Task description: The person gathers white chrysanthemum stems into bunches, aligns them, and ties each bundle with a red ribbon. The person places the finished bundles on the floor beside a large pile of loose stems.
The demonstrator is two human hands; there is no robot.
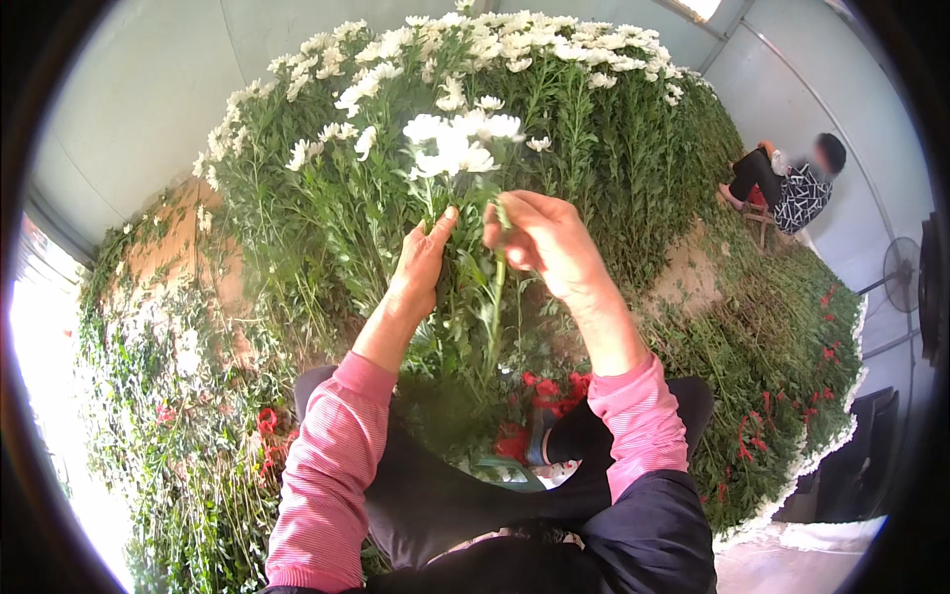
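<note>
A bunch of white chrysanthemums [453, 147] stands upright in front of me, its blooms just above my hands. My left hand [424, 259] is closed around the leafy stems on the bunch's left side, thumb pointing up. On the other side, my right hand [542, 238] has its fingers bent in a pinch on a green chrysanthemum stem [498, 287], close below the blooms. That stem runs down between my forearms toward my lap. Leaves hide part of my left fingers, and the right fingertips are slightly blurred.
A large heap of white chrysanthemums [554, 94] rises beyond my hands. Cut stems [198, 475] cover the floor at left, and tied greenery [782, 386] lies at right. Red ties [554, 391] lie near my feet. A person [797, 188] sits far right, near a fan [901, 274].
</note>
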